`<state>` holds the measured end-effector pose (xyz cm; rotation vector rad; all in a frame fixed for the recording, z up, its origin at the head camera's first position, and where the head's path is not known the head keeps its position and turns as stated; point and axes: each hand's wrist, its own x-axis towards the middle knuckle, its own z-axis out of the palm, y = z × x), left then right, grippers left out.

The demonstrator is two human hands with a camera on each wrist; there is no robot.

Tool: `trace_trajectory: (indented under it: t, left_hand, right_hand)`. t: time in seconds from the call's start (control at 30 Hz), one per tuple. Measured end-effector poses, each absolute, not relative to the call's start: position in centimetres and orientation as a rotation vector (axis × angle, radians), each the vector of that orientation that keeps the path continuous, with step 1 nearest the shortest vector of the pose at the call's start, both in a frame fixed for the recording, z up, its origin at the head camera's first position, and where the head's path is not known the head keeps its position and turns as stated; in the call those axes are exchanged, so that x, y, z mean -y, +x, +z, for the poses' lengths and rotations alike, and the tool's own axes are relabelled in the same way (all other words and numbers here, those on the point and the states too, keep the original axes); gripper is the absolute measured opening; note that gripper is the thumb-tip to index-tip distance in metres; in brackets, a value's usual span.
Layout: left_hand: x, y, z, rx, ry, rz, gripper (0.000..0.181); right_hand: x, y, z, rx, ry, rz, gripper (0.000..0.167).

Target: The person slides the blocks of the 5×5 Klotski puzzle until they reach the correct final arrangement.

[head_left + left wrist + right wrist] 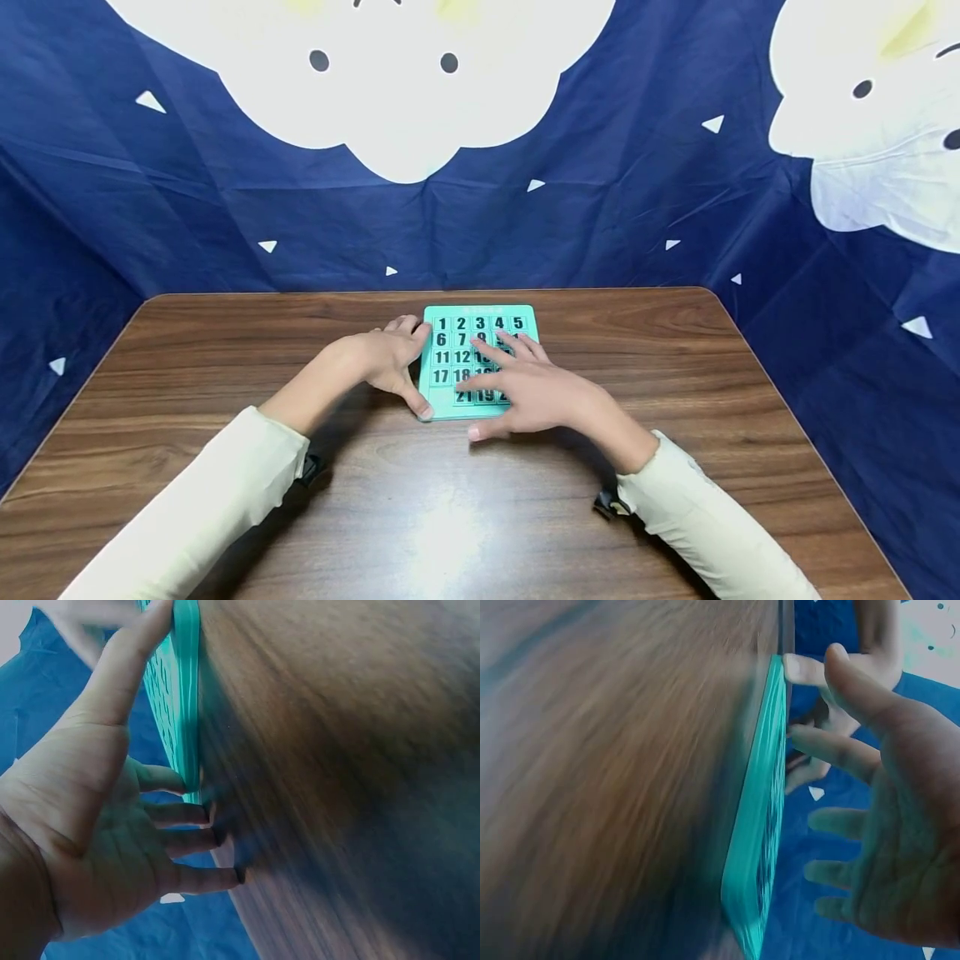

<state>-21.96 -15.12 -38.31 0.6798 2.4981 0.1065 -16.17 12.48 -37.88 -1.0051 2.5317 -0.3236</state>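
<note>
A teal number sliding puzzle lies flat on the table, its black-numbered tiles in rows; the bottom row has a gap at its left end. At the puzzle's left edge is my left hand, thumb against the lower left corner and forefinger farther up the same side. In the left wrist view, the other fingers of that hand are spread and mostly straight. Over the tiles on the right hovers my right hand, fingers spread, covering several numbers. The right wrist view shows its fingers above the puzzle; whether the forefinger touches a tile I cannot tell.
The brown wooden table spreads around the puzzle, with a bright glare in front. A dark blue cloth with white clouds and triangles hangs behind and at the sides. Pale sleeves cover both forearms.
</note>
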Motion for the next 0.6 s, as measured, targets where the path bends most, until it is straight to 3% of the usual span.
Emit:
trace_trajectory:
  t: [0.13,0.4,0.6]
  left_hand:
    - [15.3,-21.8,-38.4,-2.501,0.666,0.122,0.155]
    - [15.2,-21.7,-38.3,-2.517,0.646,0.135,0.156]
    - [15.3,-21.6,-38.3,-2.537,0.638,0.129,0.158]
  right_hand:
    - [-11.0,-16.7,-38.4,-2.549,-0.999,-0.277,0.081]
    - [-11.9,-15.7,-38.1,-2.449,-1.038,-0.292,0.076]
    - [-12.9,-16.8,-38.1,-2.587,-0.958,-0.256,0.074]
